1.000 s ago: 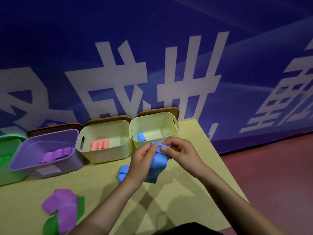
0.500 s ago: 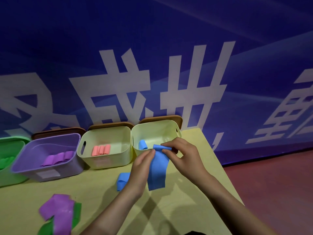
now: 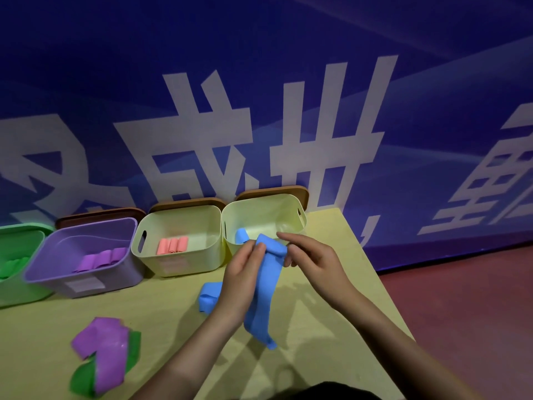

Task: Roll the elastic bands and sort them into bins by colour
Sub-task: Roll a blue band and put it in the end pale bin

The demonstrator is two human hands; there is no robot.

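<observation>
Head view, step: rolling the blue band (image 3: 264,287) from its top end; the next move calls for tight turns, then a drop into the right cream bin (image 3: 291,207)
Grip: left hand (image 3: 243,280) pinches the band; right hand (image 3: 313,262) touches the rolled top, fingers loosely curled
Count: four bins; three pink rolls (image 3: 172,246); one blue roll (image 3: 240,235) in the bin; one loose blue band (image 3: 208,297); one purple (image 3: 105,346); one green (image 3: 83,379)

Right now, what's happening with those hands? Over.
Both hands, left and right, pinch the blue band's rolled top. Tail hangs unrolled. Blue bin behind, nothing blocking.
</observation>
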